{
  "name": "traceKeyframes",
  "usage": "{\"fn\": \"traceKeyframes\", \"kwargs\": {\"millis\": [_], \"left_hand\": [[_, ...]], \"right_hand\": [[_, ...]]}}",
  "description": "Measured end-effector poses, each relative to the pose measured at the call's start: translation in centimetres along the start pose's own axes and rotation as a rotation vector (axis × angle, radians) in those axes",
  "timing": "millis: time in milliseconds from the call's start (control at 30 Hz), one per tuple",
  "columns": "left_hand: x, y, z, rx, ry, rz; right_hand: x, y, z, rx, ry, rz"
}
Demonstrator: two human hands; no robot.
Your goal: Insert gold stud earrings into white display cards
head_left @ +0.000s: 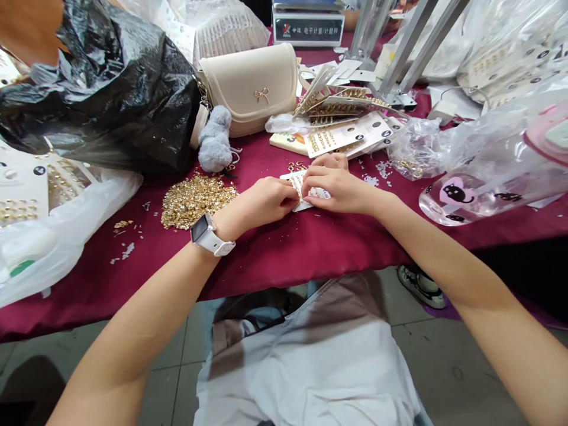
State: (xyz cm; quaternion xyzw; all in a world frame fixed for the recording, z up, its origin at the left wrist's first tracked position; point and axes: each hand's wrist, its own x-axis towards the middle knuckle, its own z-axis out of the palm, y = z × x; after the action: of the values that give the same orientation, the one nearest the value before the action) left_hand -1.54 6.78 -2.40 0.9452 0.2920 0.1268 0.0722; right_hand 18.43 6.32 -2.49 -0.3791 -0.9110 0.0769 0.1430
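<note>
A small white jewellery card [297, 179] with gold pieces lies between my two hands at the table's front. My left hand [276, 197], with a watch [209, 234] on its wrist, is closed in a pinch at the card's left side; its fingertips hide what they hold. My right hand [335, 182] curls over the card's right part, fingers bent against it. A few gold hooks [296, 167] lie just behind the card. Left of my hands is a heap of small gold pieces [195, 200].
A cream handbag [251, 83] with a grey plush charm [215, 139] stands behind. A black plastic bag [110, 89] is at left. Stacked jewellery cards [337, 133], a clear bottle [483, 183] and plastic bags are at right. A scale [308, 29] stands at the back.
</note>
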Motion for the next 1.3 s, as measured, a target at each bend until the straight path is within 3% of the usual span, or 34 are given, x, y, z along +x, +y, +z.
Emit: {"fn": "traceKeyframes", "kwargs": {"millis": [300, 600, 767, 1000, 1100, 1300], "left_hand": [[0.1, 0.3, 0.0, 0.01, -0.024, 0.0], [-0.3, -0.1, 0.2, -0.018, 0.026, -0.023], [-0.5, -0.3, -1.2, -0.236, 0.154, -0.074], [-0.9, 0.0, -3.1, -0.579, 0.255, -0.243], [-0.9, 0.0, -3.1, -0.635, 0.25, -0.288], [-0.5, -0.8, -2.8, -0.63, 0.456, -0.381]], "right_hand": [[-0.1, -0.5, -0.2, 0.071, -0.045, 0.025], [-0.3, 0.1, 0.0, 0.034, 0.066, -0.005], [-0.8, 2.1, -1.3, 0.16, 0.196, -0.06], [-1.2, 3.4, -2.4, 0.234, 0.199, -0.115], [-1.3, 2.7, -2.6, 0.341, 0.296, -0.009], [-1.3, 2.3, -4.0, 0.984, 0.456, 0.468]]}}
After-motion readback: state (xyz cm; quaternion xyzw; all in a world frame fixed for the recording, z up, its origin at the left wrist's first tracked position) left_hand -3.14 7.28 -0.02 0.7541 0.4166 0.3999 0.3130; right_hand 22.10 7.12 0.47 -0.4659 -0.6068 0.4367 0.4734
